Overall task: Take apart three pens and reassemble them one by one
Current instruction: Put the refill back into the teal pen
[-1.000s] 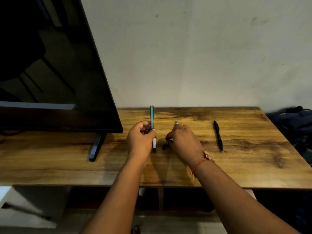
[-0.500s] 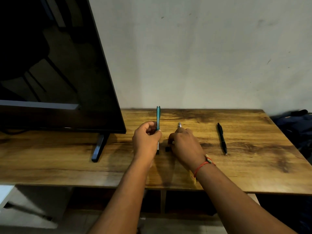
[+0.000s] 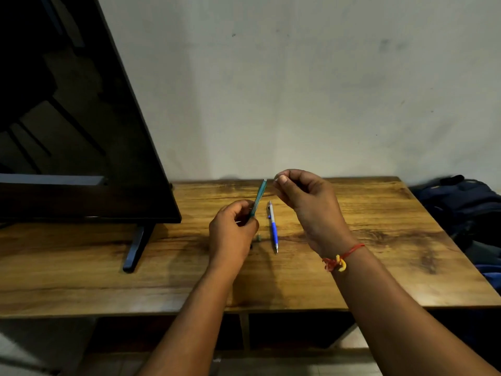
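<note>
My left hand [image 3: 233,229] grips the lower end of a teal pen barrel [image 3: 259,195], which tilts up and to the right above the wooden table [image 3: 379,240]. My right hand [image 3: 303,196] is raised beside the barrel's top end, with thumb and forefinger pinched on a small pen part that barely shows. A blue and silver pen [image 3: 273,226] lies on the table between my hands, tip toward me. A small greenish pen piece [image 3: 259,237] rests on the table by my left hand. I do not see the black pen; my right hand may be hiding it.
A large dark TV screen [image 3: 81,131] stands on the table's left part, on a black foot [image 3: 134,248]. A dark blue bag [image 3: 466,207] lies off the table's right edge. A grey wall runs behind the table.
My right hand has lifted off the table up to the barrel's top end, uncovering the blue and silver pen. My left hand has tilted the teal barrel to the right. The view has shifted.
</note>
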